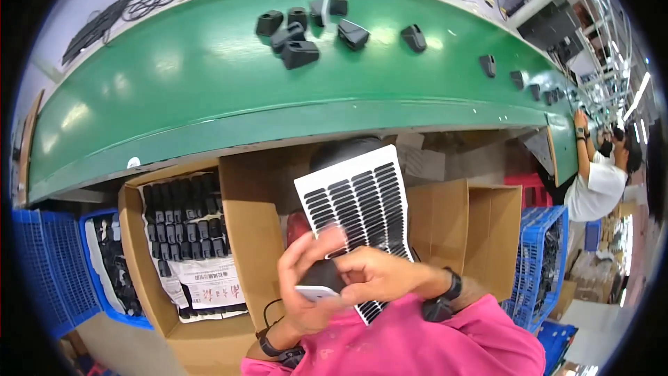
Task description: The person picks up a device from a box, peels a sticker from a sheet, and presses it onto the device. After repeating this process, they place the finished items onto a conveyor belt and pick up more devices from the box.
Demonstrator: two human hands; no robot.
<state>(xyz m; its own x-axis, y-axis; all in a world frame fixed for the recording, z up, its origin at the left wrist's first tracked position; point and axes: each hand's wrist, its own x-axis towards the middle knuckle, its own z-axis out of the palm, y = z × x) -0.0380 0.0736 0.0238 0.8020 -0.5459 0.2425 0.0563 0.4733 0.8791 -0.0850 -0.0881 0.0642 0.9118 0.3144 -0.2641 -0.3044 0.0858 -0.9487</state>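
Left hand (pixel 298 310): wrapping around the black part (pixel 321 275), its thumb and fingers gripping the sides.
Right hand (pixel 379 271): bending finger and thumb against the part; whether they are pinching anything, I cannot tell.
Black part: sitting between both hands, in front of the pink shirt (pixel 417 338), showing a pale lower face.
Handling: the left grip should be holding the part steady while the right fingertips are working lightly, avoiding smudging that face.
Strip sheet (pixel 362 202): lying partly beneath the hands; forearms should be avoiding creasing it.
Hidden: fingers are covering much of the part; the sheet is masking a red thing (pixel 298 226), hard to identify.
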